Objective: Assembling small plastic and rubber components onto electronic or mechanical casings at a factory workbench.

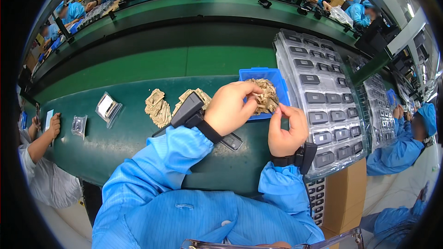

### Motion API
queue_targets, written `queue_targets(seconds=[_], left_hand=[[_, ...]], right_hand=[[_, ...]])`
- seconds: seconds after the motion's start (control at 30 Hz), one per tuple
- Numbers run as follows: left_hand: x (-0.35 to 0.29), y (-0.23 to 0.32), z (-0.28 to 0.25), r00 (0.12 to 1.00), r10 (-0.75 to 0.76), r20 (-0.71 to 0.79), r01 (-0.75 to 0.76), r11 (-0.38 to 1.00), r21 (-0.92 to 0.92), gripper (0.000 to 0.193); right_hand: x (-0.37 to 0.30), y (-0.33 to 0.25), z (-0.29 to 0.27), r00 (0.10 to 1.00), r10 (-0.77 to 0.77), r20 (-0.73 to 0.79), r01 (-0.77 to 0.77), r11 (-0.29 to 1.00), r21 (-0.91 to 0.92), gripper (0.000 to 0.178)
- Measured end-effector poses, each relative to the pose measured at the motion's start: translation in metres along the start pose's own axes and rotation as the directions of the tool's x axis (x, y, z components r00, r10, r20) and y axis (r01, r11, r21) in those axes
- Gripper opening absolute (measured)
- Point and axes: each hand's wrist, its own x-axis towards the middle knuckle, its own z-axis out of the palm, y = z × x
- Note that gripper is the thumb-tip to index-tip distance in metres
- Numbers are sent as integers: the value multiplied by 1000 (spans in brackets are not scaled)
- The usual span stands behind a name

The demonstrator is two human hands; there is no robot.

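Note:
A blue plastic bin holds a heap of small tan strips. My left hand reaches over the bin's left side, its fingers curled down at the strips; what lies between the fingertips is hidden. At the bin's near right corner my right hand is closed in a pinch, thumb against fingertips, around a small dark piece too small to name. Under my left wrist, partly covered, lies a flat dark grey device. Stacked tan pieces sit left of my left hand, beside a second tan stack.
Clear trays with rows of dark grey casings stand right of the bin. Two clear bags lie on the green table's left: one with a white item, another smaller. A cardboard box is below the trays. Co-workers sit across and on both sides.

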Motion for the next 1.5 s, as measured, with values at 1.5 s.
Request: queue_targets(seconds=[1.5], left_hand=[[-98, -65, -53, 910, 226, 348, -306, 932, 193, 52]], right_hand=[[-45, -32, -4, 702, 98, 705, -251, 961, 116, 30]])
